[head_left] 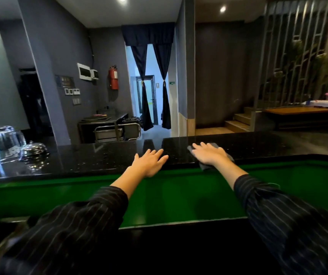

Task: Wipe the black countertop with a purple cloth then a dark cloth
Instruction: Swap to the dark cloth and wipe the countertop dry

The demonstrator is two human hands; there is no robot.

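Head view: the right hand [210, 154] lies flat, fingers straight, pressing the dark cloth [206, 166] onto the black countertop [80, 161] at its near edge; the left hand [151, 161] rests flat beside it, holding nothing; the cloth's corner overhangs that edge, so a pull towards the body might drop it; a long leftward sweep could strike the bell [33, 149]; the cloth looks grey, thin and rumpled, mostly hidden under the palm.

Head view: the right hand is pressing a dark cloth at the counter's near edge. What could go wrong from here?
1. The dark cloth under the right hand overhangs the near edge of the black countertop; it could slip off.
2. A leftward sweep might knock the glass jug or bell.
3. The left hand, flat on the countertop, may leave smudges.
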